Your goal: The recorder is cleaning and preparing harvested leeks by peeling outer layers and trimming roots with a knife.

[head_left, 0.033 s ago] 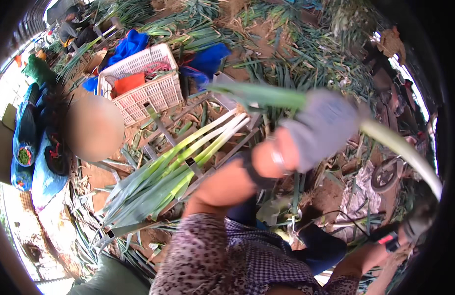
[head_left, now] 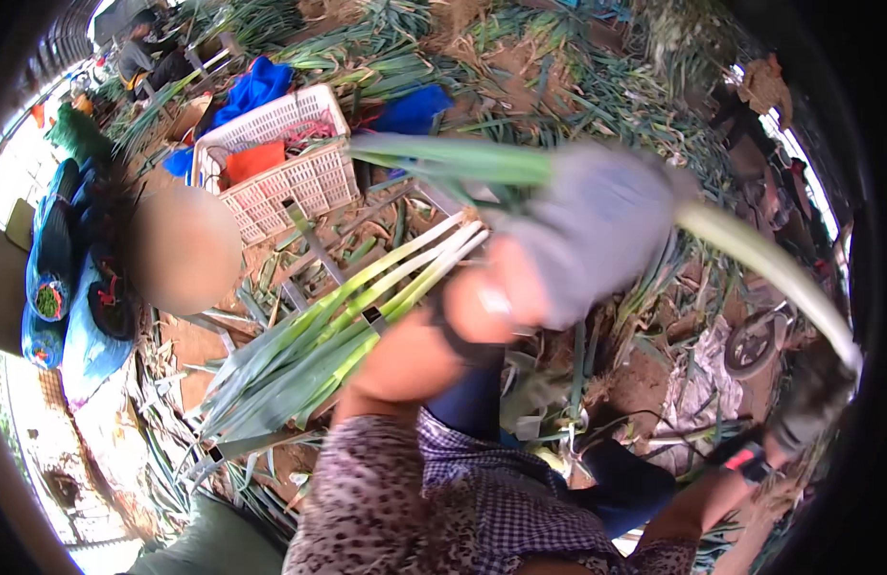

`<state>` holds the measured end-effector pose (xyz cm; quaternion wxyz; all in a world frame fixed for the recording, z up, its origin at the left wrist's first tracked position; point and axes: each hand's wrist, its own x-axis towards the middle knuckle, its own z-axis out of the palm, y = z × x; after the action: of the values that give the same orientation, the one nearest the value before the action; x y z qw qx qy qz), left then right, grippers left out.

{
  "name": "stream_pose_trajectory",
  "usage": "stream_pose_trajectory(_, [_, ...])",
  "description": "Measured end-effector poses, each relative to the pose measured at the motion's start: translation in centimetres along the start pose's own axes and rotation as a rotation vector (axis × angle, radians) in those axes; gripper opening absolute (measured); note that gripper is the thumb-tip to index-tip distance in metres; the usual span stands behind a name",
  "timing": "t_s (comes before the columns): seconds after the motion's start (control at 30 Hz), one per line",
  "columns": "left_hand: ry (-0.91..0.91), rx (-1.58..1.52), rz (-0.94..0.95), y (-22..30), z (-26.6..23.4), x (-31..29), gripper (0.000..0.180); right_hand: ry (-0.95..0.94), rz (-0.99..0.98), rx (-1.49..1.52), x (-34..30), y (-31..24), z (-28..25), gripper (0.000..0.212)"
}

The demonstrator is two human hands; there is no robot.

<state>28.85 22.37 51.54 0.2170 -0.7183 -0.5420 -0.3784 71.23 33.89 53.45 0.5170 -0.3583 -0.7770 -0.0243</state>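
Note:
My left hand (head_left: 592, 230), in a grey glove, is closed around a single leek (head_left: 764, 268). The leek's green leaves trail off to the left and its pale stem arches down to the right. At the far right edge, my right hand (head_left: 815, 402), in a dark glove, is beside the leek's white root end; its fingers are dim and blurred, so its grip is unclear. Below and left of my left hand, a bundle of leeks (head_left: 319, 331) lies across a metal rack (head_left: 314, 244), white ends pointing up and right.
A white plastic crate (head_left: 295, 187) with an orange item stands beyond the rack. Blue wrapped bundles (head_left: 52, 244) are at the left. Many leeks (head_left: 597, 105) cover the ground farther off. A small wheel (head_left: 750, 345) lies right. Another person (head_left: 146, 62) sits at upper left.
My left hand has shifted left and slightly up with the leek. My right hand has moved up to the leek's root end. The bundle on the rack looks the same.

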Motion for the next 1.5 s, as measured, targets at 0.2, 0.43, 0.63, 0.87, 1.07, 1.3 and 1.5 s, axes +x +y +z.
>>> stream_pose_trajectory(0.2, [-0.209,0.687,-0.481,-9.7,-18.0,-13.0,0.034,-0.766,0.762,0.690,-10.4,-7.8,20.8,0.042])
stream_pose_trajectory(0.43, [-0.566,0.848,-0.906,-23.7,-13.3,-37.4,0.018,-1.081,1.045,0.605,-23.6,0.6,26.3,0.033])
stream_pose_trajectory(0.63, [-0.467,0.486,-1.310,-28.3,1.8,-56.3,0.028,-1.198,0.989,0.486,-26.5,2.4,28.1,0.031])
stream_pose_trajectory(0.87, [-0.381,-0.077,-1.358,-30.4,2.9,-59.8,0.045,-1.289,1.114,0.241,-29.7,4.2,29.0,0.037])
stream_pose_trajectory(1.07, [-0.381,-0.253,-1.377,-30.6,1.3,-61.0,0.041,-1.394,1.085,0.217,-29.9,2.3,31.0,0.040])
stream_pose_trajectory(1.3, [-0.393,-0.256,-1.393,-32.4,0.7,-61.0,0.031,-1.452,1.044,0.328,-31.4,2.8,32.7,0.042])
stream_pose_trajectory(1.5, [-0.188,-0.329,-1.547,-32.7,-1.9,-63.1,0.029,-1.433,0.997,0.217,-31.4,4.1,30.6,0.041])
